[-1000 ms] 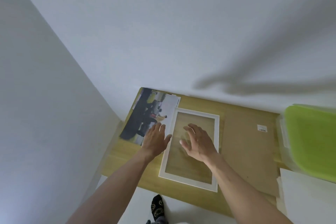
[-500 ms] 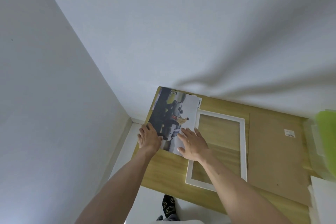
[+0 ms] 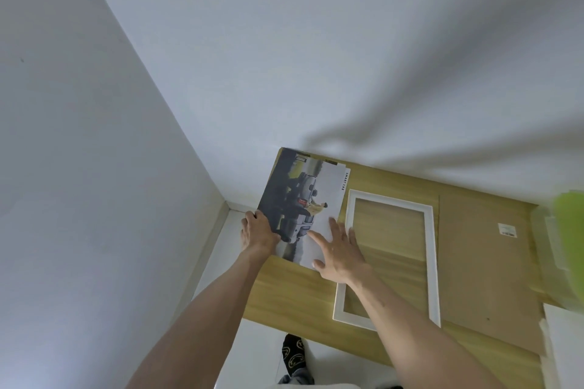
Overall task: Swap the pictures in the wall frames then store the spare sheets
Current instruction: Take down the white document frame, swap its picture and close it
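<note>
A glossy printed car picture [image 3: 303,199], a rectangular sheet with a dark vehicle and the words "SMART CAR" along its right margin, lies flat at the far left corner of the light wooden tabletop [image 3: 300,287], against the white wall [image 3: 284,57]. The left hand [image 3: 257,235] grips the sheet's near left edge, with the fingers curled over the side and the thumb on the printed face. The right hand [image 3: 336,249] rests on the sheet's near right corner with its fingers straight and spread, pressing the paper down and holding nothing.

Just right of the picture lies an empty white rectangular picture frame [image 3: 433,262], flat on the table, with the wood showing through its opening. The right forearm crosses its near left corner. To the right of the frame lies a brown fibreboard backing panel [image 3: 483,278] bearing a small white label. A blurred lime-green lid [image 3: 570,230] sits at the far right edge, and white sheets [image 3: 565,347] lie near it. Below the table's near edge a black patterned sock [image 3: 294,354] stands on the white floor.
</note>
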`<state>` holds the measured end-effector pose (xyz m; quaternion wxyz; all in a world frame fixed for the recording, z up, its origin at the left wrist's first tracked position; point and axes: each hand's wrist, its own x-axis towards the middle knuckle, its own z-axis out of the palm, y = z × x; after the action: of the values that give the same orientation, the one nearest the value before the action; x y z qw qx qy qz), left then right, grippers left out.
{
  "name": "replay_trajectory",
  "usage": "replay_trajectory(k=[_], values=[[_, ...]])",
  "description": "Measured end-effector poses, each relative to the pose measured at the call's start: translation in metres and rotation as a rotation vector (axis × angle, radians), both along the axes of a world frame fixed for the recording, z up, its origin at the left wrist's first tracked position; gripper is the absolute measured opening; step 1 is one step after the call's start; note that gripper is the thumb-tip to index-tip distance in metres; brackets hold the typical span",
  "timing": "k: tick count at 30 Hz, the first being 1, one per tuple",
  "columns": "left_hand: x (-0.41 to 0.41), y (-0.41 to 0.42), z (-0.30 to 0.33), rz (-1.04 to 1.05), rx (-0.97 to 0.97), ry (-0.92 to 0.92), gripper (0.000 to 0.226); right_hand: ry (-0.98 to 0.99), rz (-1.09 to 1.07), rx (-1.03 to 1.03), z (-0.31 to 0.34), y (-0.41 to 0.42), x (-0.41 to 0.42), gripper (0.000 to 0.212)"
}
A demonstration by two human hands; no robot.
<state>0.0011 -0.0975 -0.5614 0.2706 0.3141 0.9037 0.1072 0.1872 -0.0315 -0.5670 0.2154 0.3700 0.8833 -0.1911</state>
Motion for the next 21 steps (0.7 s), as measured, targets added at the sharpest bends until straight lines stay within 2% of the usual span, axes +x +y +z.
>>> replay_trajectory(k=[7, 13, 18, 21], values=[[-0.007, -0.005, 0.01, 0.076, 0.046, -0.007, 0.073, -0.046, 0.04, 0.016, 0.003, 0.007, -0.004, 0.074], [-0.01, -0.006, 0.027, 0.284, 0.401, -0.197, 0.044, -0.016, 0.015, -0.001, 0.018, 0.017, -0.01, 0.067], [0.003, -0.003, 0.048, 0.365, 0.61, -0.328, 0.038, 0.307, -0.256, -0.158, 0.058, 0.034, -0.038, 0.054], [0.016, 0.004, 0.061, 0.33, 0.7, -0.393, 0.037, 0.49, -0.409, -0.201, 0.088, 0.05, -0.058, 0.051]])
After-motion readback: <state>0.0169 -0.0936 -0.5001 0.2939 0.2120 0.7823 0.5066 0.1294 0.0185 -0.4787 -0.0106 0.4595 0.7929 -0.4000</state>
